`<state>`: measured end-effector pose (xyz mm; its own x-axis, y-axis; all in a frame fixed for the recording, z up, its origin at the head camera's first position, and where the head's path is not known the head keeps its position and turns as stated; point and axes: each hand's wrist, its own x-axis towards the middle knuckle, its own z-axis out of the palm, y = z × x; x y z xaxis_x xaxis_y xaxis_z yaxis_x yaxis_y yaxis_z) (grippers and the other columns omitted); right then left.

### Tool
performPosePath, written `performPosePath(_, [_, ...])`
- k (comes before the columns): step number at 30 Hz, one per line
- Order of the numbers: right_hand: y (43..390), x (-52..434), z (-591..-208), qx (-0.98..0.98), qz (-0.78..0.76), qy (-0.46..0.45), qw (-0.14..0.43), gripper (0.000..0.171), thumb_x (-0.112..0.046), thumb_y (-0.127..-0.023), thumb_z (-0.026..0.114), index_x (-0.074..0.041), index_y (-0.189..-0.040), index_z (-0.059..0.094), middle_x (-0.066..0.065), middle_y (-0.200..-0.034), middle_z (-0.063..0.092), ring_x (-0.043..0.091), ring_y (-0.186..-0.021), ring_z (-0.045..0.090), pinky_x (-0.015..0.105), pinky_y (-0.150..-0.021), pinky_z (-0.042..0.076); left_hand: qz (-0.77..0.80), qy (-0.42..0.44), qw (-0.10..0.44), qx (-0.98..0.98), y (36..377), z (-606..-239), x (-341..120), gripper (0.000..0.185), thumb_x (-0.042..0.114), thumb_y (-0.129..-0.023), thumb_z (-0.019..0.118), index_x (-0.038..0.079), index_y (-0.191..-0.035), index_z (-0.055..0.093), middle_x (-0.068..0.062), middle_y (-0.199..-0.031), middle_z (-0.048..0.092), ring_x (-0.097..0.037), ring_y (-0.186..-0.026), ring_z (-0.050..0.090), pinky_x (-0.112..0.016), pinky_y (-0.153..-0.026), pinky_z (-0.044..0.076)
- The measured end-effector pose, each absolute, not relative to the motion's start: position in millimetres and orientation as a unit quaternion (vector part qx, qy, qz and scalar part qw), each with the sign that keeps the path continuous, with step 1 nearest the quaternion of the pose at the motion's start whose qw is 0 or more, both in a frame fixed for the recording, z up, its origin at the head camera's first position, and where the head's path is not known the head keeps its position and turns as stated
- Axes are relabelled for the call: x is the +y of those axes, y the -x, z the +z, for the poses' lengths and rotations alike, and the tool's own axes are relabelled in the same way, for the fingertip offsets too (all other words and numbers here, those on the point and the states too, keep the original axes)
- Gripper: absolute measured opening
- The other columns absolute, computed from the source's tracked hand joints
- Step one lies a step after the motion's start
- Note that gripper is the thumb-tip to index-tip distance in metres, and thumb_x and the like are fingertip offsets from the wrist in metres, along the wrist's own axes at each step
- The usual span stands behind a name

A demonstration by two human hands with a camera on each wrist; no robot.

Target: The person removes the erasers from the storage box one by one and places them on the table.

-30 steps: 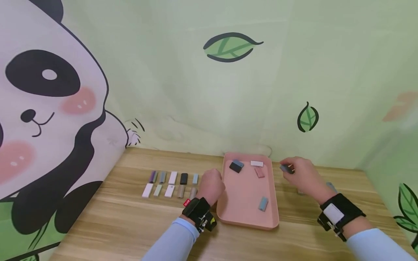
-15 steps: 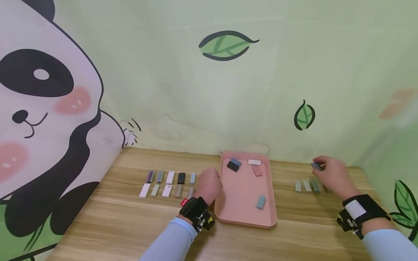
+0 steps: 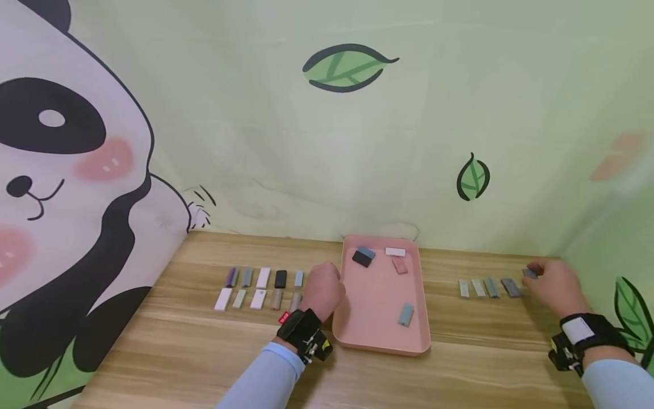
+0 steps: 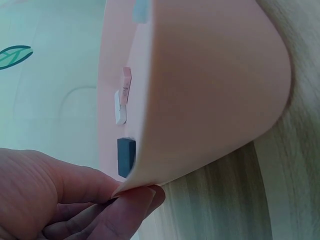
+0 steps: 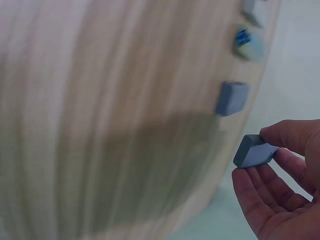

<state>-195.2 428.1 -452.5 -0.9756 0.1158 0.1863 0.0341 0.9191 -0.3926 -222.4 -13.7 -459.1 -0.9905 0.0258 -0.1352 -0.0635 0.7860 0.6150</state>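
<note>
My left hand (image 3: 322, 291) pinches the left rim of a pink tray (image 3: 368, 309) between thumb and fingers, plain in the left wrist view. Inside the tray lie a black eraser (image 3: 362, 259) touching a blue one, a white eraser (image 3: 395, 251), a pink eraser (image 3: 400, 265) and a light blue eraser (image 3: 406, 314). At the far right, my right hand (image 3: 558, 287) holds a grey-blue eraser (image 5: 255, 151) by its edges, thumb on one side and fingers on the other. It is raised off the wooden table, just right of a dark grey eraser (image 3: 511, 287) ending a short row.
Left of the tray, two rows of small erasers stand on the table, among them a black one (image 3: 280, 279) and a white one (image 3: 222, 299). A red tag (image 3: 284, 317) shows by the left wrist. A printed wall cloth (image 3: 255, 142) closes off the back.
My right hand has carried the grey-blue eraser rightward from beside the tray to the right end of the row, uncovering that row. My left hand has stayed at the tray rim.
</note>
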Motion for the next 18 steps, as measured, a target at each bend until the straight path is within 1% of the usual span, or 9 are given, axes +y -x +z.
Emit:
performPosePath(4, [193.1,436.6,-462.2,-0.974,0.195,0.038,0.11,0.032,-0.011,-0.078,0.066,0.014,-0.097,0.063,0.031,-0.091,0.063,0.044,-0.081,0.059,0.05,-0.065,0.046,0.324,0.011,0.072,0.943,223.0,-459.8,-14.4,0.024,-0.001,-0.082,0.055,0.009,-0.06,0.059,-0.001,-0.053,0.044,-0.015,-0.047,0.048,-0.025,-0.041,0.035])
performPosePath(13, [194.3,437.5,-471.6,-0.978,0.178,0.06,0.09,0.032,-0.011,-0.077,0.066,0.014,-0.096,0.063,0.03,-0.087,0.064,0.04,-0.075,0.06,0.046,-0.06,0.047,0.33,0.018,0.081,0.94,221.7,-457.6,-14.1,0.023,0.0,-0.083,0.056,0.009,-0.063,0.061,-0.002,-0.054,0.048,-0.016,-0.049,0.051,-0.026,-0.042,0.038])
performPosePath(15, [195.9,437.7,-474.1,-0.979,0.175,0.062,0.087,0.032,-0.011,-0.077,0.066,0.013,-0.096,0.063,0.03,-0.087,0.064,0.04,-0.075,0.06,0.045,-0.06,0.046,0.335,0.02,0.085,0.938,221.4,-457.4,-14.3,0.023,0.0,-0.084,0.055,0.009,-0.063,0.061,-0.002,-0.054,0.047,-0.017,-0.048,0.05,-0.026,-0.042,0.037])
performPosePath(18, [197.6,436.8,-476.6,-0.979,0.175,0.075,0.075,0.033,-0.012,-0.077,0.066,0.013,-0.099,0.063,0.03,-0.091,0.064,0.04,-0.078,0.06,0.045,-0.061,0.046,0.326,0.013,0.073,0.942,221.2,-458.0,-14.6,0.03,0.0,-0.082,0.056,0.011,-0.055,0.051,0.001,-0.05,0.036,-0.013,-0.043,0.041,-0.025,-0.039,0.031])
